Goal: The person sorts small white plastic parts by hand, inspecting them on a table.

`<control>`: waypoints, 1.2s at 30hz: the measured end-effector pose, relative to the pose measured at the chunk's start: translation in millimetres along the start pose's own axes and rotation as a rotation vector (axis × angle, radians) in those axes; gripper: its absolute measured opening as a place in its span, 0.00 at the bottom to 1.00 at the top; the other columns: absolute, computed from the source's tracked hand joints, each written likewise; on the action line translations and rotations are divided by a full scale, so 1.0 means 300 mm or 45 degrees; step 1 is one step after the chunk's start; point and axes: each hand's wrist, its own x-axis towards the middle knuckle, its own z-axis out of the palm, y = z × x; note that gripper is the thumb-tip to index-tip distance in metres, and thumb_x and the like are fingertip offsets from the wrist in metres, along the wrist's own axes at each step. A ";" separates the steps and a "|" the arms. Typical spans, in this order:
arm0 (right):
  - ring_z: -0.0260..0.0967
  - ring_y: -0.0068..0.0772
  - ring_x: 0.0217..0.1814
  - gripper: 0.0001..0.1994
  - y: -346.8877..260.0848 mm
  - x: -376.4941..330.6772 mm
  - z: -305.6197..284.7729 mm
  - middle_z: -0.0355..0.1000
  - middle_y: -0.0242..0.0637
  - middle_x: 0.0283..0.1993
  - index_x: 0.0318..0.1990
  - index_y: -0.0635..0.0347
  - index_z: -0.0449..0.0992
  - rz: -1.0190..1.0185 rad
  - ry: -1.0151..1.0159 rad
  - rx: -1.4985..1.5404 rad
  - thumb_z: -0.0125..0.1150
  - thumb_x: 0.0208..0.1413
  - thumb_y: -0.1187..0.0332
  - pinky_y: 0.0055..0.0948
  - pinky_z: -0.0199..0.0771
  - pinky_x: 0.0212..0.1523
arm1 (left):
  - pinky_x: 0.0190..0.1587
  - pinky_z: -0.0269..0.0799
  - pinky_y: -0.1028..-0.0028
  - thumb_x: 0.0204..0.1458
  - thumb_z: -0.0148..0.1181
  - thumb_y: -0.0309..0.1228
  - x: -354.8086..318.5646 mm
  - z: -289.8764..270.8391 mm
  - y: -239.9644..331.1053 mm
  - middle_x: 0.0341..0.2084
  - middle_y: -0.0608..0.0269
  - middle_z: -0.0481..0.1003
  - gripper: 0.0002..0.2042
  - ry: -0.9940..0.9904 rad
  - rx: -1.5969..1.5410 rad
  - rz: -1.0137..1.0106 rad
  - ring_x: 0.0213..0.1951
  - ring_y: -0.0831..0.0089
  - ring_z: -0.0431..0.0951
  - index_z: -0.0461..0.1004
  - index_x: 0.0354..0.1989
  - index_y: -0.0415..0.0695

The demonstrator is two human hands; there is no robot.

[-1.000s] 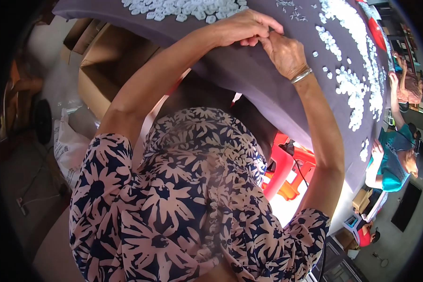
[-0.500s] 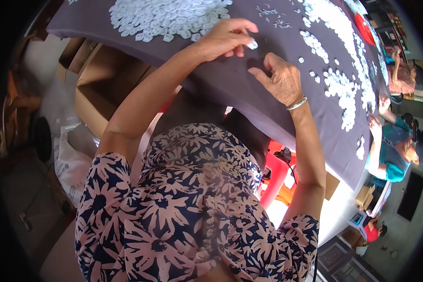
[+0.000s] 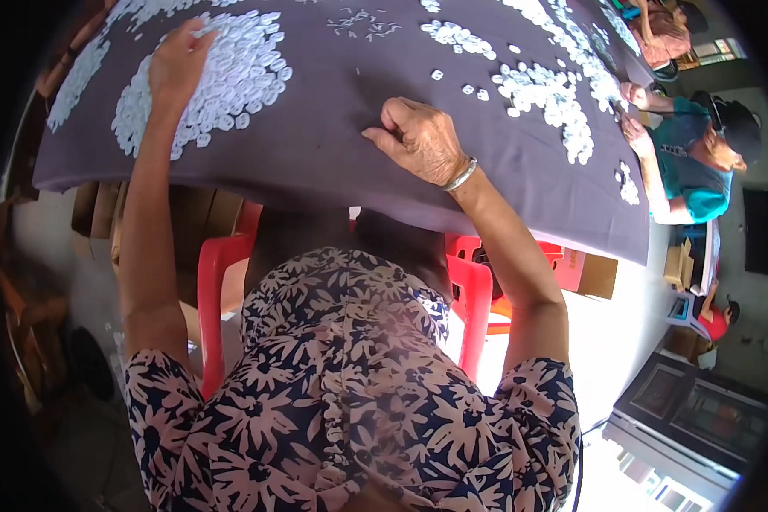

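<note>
Bench [image 3: 333,162]: covered by a dark purple cloth that hangs over the near edge.

Left hand [image 3: 179,64]: we reach it toward the far left corner; it lies palm down, fingers loosely spread, on a large pile of small white pieces [image 3: 230,85]. Whether any piece is pinched under it we cannot tell.

Right hand [image 3: 418,141]: near the middle of the near edge, fingers curled in with the tips pressed together on the bare cloth; anything held between them is too small to see. A silver bracelet [image 3: 462,175] sits at the wrist.

Further white pieces: a long heap [image 3: 550,98] toward the right edge, a smaller cluster [image 3: 456,36] at the far edge, a few loose ones [image 3: 469,85] between.

Red plastic chair [image 3: 222,282]: below the near edge, under us.

Cardboard box [image 3: 596,275]: under the near right corner.

Another person in a teal shirt [image 3: 687,175]: at the right edge, hands on the heap there.
</note>
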 end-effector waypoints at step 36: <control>0.71 0.25 0.28 0.09 0.280 -0.063 -0.313 0.74 0.34 0.27 0.37 0.62 0.76 0.603 -0.199 -0.361 0.61 0.46 0.74 0.23 0.71 0.34 | 0.25 0.64 0.83 0.55 0.57 0.31 -0.362 0.183 0.462 0.18 0.72 0.68 0.08 -0.633 -1.114 -0.185 0.22 0.85 0.67 0.75 0.36 0.40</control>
